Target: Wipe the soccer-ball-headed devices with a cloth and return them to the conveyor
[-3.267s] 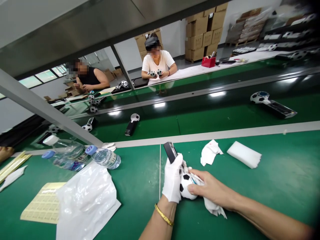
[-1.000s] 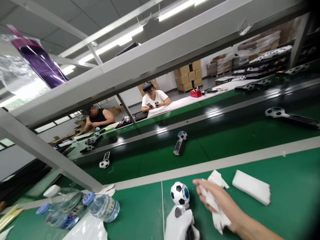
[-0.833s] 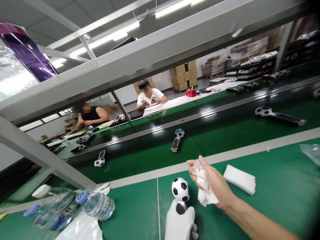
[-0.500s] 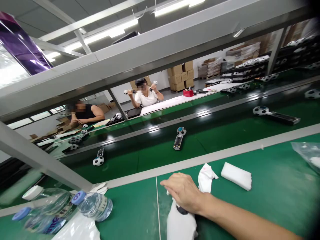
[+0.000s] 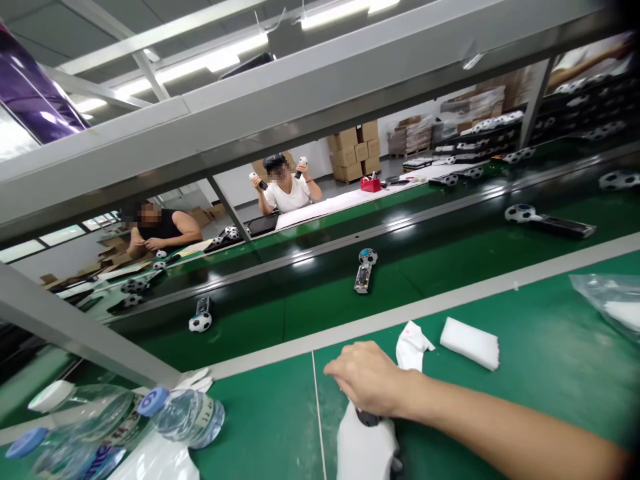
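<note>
My bare right hand (image 5: 367, 379) reaches in from the right, fingers bent and pointing left. It sits directly over a dark rounded piece (image 5: 369, 418), and what its fingers hold is hidden beneath the hand. Below it, at the lower edge of the view, is my left hand (image 5: 366, 448), apparently in a white glove and wrapped round the dark piece. Most of that piece is covered. Just behind my right hand lies a crumpled white cloth (image 5: 413, 347) with a small pink mark. A folded white pad (image 5: 470, 343) is to its right.
Plastic bottles (image 5: 193, 417) stand at left. Beyond the grey ledge, a green conveyor (image 5: 310, 303) carries football-headed devices (image 5: 367, 257). A clear bag (image 5: 607, 303) lies at right. A metal beam (image 5: 320, 90) crosses overhead. Two people sit across; one (image 5: 287, 193) holds two devices.
My hands stay together, with my right hand slightly lower over the dark piece. The view shifts a little. The seated person across has tilted the two devices more upright.
</note>
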The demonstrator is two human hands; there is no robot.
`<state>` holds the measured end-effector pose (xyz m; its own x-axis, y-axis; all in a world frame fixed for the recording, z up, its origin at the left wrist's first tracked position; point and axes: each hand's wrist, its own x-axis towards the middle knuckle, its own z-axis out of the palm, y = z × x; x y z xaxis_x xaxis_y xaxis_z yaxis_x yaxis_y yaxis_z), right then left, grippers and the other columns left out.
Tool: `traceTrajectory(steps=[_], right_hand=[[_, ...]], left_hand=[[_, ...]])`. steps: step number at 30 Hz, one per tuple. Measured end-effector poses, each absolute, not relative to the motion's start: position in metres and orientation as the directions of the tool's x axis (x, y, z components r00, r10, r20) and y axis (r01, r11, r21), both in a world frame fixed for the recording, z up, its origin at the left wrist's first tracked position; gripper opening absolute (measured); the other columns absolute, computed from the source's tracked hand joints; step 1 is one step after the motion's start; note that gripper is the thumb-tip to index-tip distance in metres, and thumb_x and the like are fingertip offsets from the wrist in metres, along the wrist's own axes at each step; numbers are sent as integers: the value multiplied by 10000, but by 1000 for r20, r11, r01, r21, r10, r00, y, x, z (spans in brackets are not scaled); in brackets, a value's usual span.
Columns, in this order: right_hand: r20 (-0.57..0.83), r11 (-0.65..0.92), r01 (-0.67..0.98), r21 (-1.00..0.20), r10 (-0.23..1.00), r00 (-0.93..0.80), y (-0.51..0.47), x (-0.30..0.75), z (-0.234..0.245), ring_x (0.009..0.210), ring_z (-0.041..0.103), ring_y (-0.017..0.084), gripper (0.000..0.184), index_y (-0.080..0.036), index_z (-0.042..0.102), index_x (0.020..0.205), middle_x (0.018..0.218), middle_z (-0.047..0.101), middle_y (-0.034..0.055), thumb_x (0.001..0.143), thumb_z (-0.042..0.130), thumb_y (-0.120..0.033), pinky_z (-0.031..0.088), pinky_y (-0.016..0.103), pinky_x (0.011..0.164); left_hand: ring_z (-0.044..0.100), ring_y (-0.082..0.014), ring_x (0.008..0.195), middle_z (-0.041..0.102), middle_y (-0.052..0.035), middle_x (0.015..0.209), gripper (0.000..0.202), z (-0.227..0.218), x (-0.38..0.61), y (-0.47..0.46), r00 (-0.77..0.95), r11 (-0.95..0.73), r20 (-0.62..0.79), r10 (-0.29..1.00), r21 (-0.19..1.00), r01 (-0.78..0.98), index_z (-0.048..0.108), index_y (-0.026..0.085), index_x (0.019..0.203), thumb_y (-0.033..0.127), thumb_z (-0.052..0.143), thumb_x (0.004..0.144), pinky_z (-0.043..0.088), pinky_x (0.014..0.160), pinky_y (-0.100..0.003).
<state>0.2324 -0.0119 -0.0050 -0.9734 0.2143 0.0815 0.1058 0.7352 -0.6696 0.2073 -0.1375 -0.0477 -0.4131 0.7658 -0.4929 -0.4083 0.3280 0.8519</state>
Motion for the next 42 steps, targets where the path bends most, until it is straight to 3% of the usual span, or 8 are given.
traceTrajectory(steps=[7, 11, 16, 20, 28, 36, 39, 42], right_hand=[[-98, 5, 98, -995, -34, -995, 27, 224, -2, 781, 656, 212, 277, -170, 645, 977, 851, 712, 78, 831, 468, -324, 491, 292, 639], [-28, -573, -91, -815, 196, -980, 13, 228, -18, 782, 659, 230, 302, -117, 632, 973, 799, 702, 101, 769, 612, -338, 496, 339, 706], [130, -143, -281, -949, 635, -762, -17, 238, -23, 948, 614, 240, 318, -172, 616, 1072, 972, 689, 103, 866, 497, -383, 449, 386, 859], [466, 444, -244, -862, 504, -727, -23, 246, -18, 964, 590, 214, 308, -242, 618, 1127, 1010, 683, 51, 917, 404, -314, 413, 371, 892], [-209, -572, -129, -810, 487, -848, 5, 227, -26, 663, 657, 212, 234, -116, 582, 981, 746, 673, 95, 799, 548, -259, 502, 318, 579], [-182, -493, -264, -829, 684, -707, 19, 233, -8, 642, 642, 161, 163, -166, 577, 954, 774, 662, 56, 823, 499, -224, 511, 274, 598], [128, -48, -205, -978, 638, -759, 3, 241, 3, 810, 637, 207, 221, -199, 622, 1017, 854, 684, 61, 843, 498, -258, 477, 337, 758], [318, 593, -68, -802, 329, -889, -10, 244, 6, 921, 604, 267, 229, -224, 674, 976, 876, 696, 72, 839, 492, -247, 395, 425, 870]], left_hand=[[558, -133, 466, 625, -63, 806, 510, -40, 206, -135, -294, 236, -451, 843, 801, -550, 544, 132, 972, 424, 747, 607, 435, 432, -266], [548, -135, 449, 629, -93, 743, 512, -39, 202, -139, -213, 207, -459, 862, 704, -680, 576, 115, 911, 546, 676, 652, 395, 424, -254], [553, -105, 615, 605, -46, 823, 359, -36, 197, -145, -196, 268, -522, 830, 681, -681, 559, 132, 1021, 448, 482, 870, 477, 551, -256], [575, -133, 752, 593, -54, 929, 322, -34, 194, -147, -187, 312, -568, 802, 664, -680, 552, 135, 1048, 402, 490, 878, 509, 639, -298], [575, -128, 743, 592, -53, 928, 313, -32, 190, -151, -171, 340, -590, 789, 651, -678, 550, 140, 1056, 392, 491, 880, 510, 625, -286], [578, -144, 793, 589, -64, 976, 321, -31, 197, -148, -151, 354, -605, 782, 630, -691, 542, 145, 1084, 387, 492, 880, 514, 667, -314], [581, -150, 807, 590, -64, 979, 321, -33, 202, -145, -148, 352, -614, 776, 615, -705, 543, 139, 1079, 384, 500, 876, 514, 680, -323], [584, -160, 813, 597, -64, 966, 328, -33, 205, -145, -149, 346, -622, 768, 600, -721, 547, 138, 1072, 392, 510, 869, 516, 676, -335]])
